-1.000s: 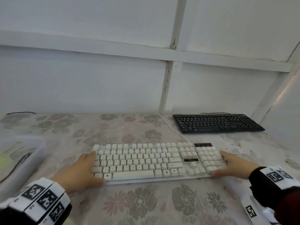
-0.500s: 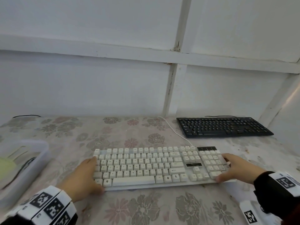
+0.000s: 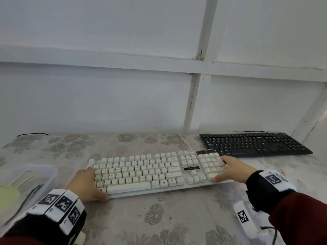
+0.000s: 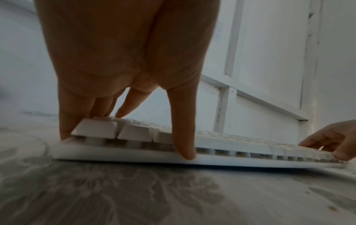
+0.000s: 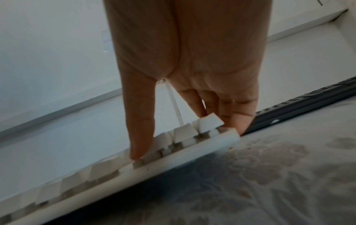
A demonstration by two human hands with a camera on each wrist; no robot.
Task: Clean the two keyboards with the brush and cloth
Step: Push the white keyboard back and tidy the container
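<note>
- Here I see the white keyboard (image 3: 150, 171) lying near the front of the worktop (image 3: 177, 218), its long axis running left to right, the right end angled a little farther from me, keys facing up.
- My left hand (image 3: 85, 186) has its grip clamped on the keyboard's left end: thumb on the front edge, fingers (image 4: 127, 105) over the top of the keys.
- My right hand (image 3: 233, 169) is clamped on the right end the same way, thumb at the front edge by the number pad, fingers curled over its far corner.
- From the right wrist view, a dark gap shows under the keyboard's front edge; I cannot tell if it is clear of the surface.
- The black keyboard (image 3: 253, 145) lies behind and to the right, near the wall, also lengthwise left to right.
- A white cable (image 3: 184, 141) runs from the white keyboard's back toward the wall.
- A clear plastic tub (image 3: 44, 175) stands at the left edge, with something pale green (image 3: 8, 193) inside.
- The worktop wears a faded floral cover; behind it stands a white panelled wall (image 3: 106, 85).
</note>
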